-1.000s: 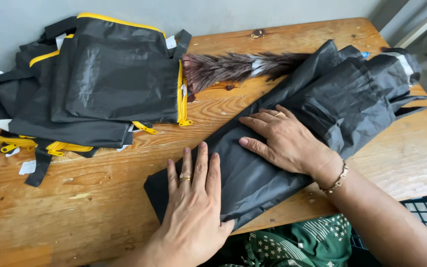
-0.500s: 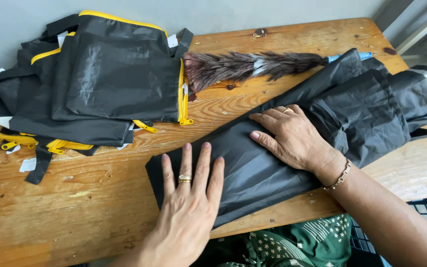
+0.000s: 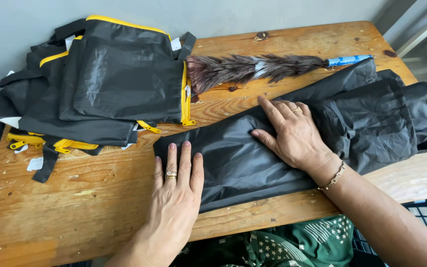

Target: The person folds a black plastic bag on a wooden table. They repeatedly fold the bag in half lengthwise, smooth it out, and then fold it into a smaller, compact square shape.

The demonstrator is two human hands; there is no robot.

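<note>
A long piece of black fabric [image 3: 233, 163] lies stretched across the wooden table [image 3: 75, 207], bunched up toward the right edge [image 3: 386, 113]. My left hand [image 3: 176, 193] lies flat, fingers together, on the fabric's left end and the wood beside it. My right hand [image 3: 292, 131] presses palm-down on the middle of the fabric, fingers spread and pointing left. Both hands wear rings; a bracelet sits on the right wrist.
A pile of black bags with yellow zippers and trim [image 3: 105, 84] covers the table's back left. A feather duster [image 3: 253, 69] with a blue handle lies behind the fabric. A grey wall runs behind the table. Green patterned cloth [image 3: 292, 244] shows below the front edge.
The fabric has been drawn out longer and flatter along the table. My left hand slid left toward its end. My right hand stayed pressing on the middle.
</note>
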